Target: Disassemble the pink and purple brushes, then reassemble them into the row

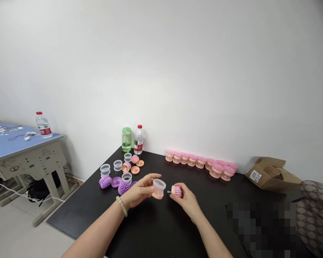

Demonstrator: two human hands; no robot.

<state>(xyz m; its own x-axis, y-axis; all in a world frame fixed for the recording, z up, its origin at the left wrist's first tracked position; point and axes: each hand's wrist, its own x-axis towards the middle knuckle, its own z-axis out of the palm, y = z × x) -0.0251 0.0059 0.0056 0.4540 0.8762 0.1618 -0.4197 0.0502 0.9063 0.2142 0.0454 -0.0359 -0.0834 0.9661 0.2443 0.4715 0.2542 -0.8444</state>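
Near the middle of the black table, my left hand [140, 191] grips a translucent cup-shaped brush body [159, 187] with a peach base, its open top facing up. To its right, my right hand [187, 202] pinches a pink bristle brush head [177, 191], turned sideways so that its thin stem points at the cup. A small gap separates the two parts. Behind my left hand lie loose parts: clear cups [117, 165], peach discs [135, 170], a pink brush head [135, 159], purple bristle heads [105, 181] and a purple disc [116, 182].
Several assembled pink brushes [192, 160] stand in a row along the wall. A green bottle [126, 139] and a water bottle [139, 140] stand at the back left corner. On the right are a crumpled cardboard box [274, 175] and patterned fabric [316, 208]. A blue table [13, 143] stands left.
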